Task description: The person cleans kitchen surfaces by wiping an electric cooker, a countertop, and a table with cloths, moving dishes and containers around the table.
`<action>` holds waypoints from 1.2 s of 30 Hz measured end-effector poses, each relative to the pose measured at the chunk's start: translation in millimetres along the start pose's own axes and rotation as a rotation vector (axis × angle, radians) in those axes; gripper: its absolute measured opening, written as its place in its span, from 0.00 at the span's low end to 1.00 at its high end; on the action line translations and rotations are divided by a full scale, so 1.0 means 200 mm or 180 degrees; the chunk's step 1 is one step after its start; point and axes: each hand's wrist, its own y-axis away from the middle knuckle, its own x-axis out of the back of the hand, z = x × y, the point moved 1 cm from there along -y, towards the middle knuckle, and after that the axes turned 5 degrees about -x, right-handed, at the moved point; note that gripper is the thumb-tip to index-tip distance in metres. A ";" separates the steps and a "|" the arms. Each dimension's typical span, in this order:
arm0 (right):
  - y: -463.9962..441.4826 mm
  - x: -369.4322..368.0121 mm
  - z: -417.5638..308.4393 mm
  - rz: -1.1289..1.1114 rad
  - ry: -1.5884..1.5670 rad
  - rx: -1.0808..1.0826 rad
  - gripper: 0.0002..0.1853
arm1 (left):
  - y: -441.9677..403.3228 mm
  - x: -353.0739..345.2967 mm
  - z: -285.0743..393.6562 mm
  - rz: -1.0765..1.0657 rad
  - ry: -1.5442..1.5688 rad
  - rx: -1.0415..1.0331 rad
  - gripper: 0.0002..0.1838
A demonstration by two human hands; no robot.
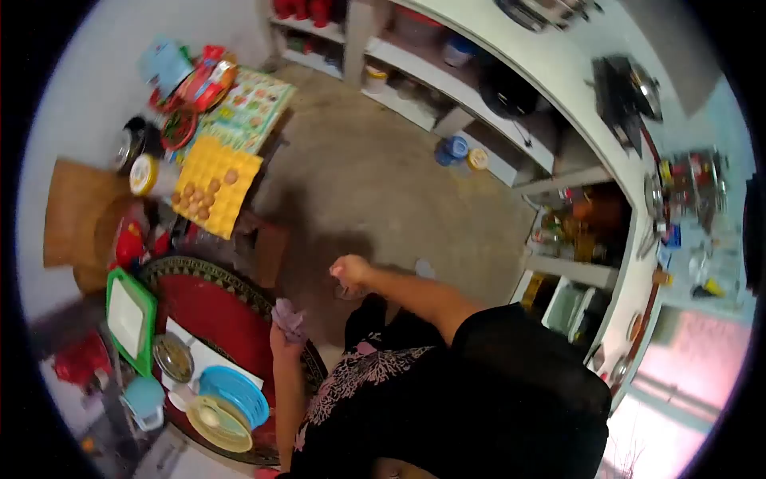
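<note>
My left hand [281, 342] is raised beside the edge of a round red table [231, 319], closed around a crumpled pale purple piece [289, 318] that looks like cloth or thin sheet. In front of my body, over the floor, my right hand [349, 271] is held with its fingers curled in. Whether anything lies inside those fingers is hidden. On the red table stand a blue basket [239, 391], a yellowish bowl [215, 423] and a metal bowl [173, 358]. A green-rimmed tray [132, 321] leans at the table's far left.
A small table with a patterned cloth [251, 100] bears a yellow egg tray [219, 164] with several eggs. Shelves under a white counter [590, 132] curve along the right. Two jars [456, 148] stand on the concrete floor [359, 176] by the shelves.
</note>
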 end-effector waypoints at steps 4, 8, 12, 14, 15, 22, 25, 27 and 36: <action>0.21 0.43 0.31 0.0328 -0.0719 0.0214 0.09 | -0.07 -0.52 -0.24 0.0490 -0.0760 -0.0046 0.13; 0.64 0.75 0.62 0.0136 -0.2949 0.0477 0.11 | -0.17 -0.55 -0.55 -0.0286 -0.1762 0.0361 0.12; 0.76 0.79 0.91 0.0215 -0.3568 0.0100 0.16 | -0.11 -0.69 -1.03 -0.0081 -0.2070 0.0351 0.15; 0.84 0.80 1.04 0.0109 -0.3532 -0.0050 0.16 | -0.03 -0.70 -1.22 -0.0483 -0.2282 0.0782 0.16; 0.91 0.81 1.07 0.0155 -0.3600 0.0021 0.17 | -0.01 -0.70 -1.33 -0.0632 -0.2395 0.0881 0.17; 1.40 0.87 1.20 -0.0283 -0.3785 0.0630 0.18 | 0.31 -0.88 -2.01 -0.1505 -0.3401 0.0997 0.22; 1.74 0.99 1.14 -0.0643 -0.3622 0.1390 0.18 | 0.52 -1.07 -2.15 -0.1855 -0.3760 0.0946 0.19; 1.86 1.00 1.14 -0.0588 -0.3767 0.1091 0.17 | 0.46 -0.96 -2.20 -0.1350 -0.4163 0.0525 0.17; 1.94 0.95 1.18 -0.0328 -0.4139 0.1362 0.19 | 0.45 -0.96 -2.17 -0.1594 -0.3488 -0.0363 0.19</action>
